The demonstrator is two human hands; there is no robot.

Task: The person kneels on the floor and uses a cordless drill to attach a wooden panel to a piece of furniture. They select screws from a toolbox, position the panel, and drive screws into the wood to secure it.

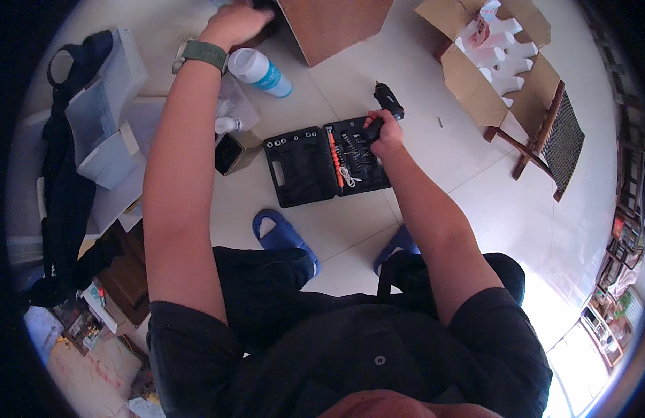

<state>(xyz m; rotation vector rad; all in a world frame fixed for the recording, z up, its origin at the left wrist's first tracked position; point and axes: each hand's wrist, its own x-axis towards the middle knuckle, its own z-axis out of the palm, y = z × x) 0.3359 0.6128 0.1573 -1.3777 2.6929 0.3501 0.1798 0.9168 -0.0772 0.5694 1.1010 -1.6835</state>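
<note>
My right hand [386, 135] is wrapped round the handle of a black cordless screwdriver [388, 102], its tip pointing away from me, over the right edge of the case. The black tool case [301, 171] lies spread flat on the floor, with sockets along its left half. In its right half sit several bits, an orange flexible shaft [335, 159] and a white cable [347, 176]. At the top, my left hand [237, 25] reaches beside a brown wooden panel [336, 24]. Its fingers are blurred and partly lost against something dark.
A white bottle with a blue label [270, 78] stands below my left hand, near a small open box [232, 153]. At right are a carton with white packing [496, 56] and a folding stool with a woven seat [556, 143]. White bins [110, 104] crowd the left.
</note>
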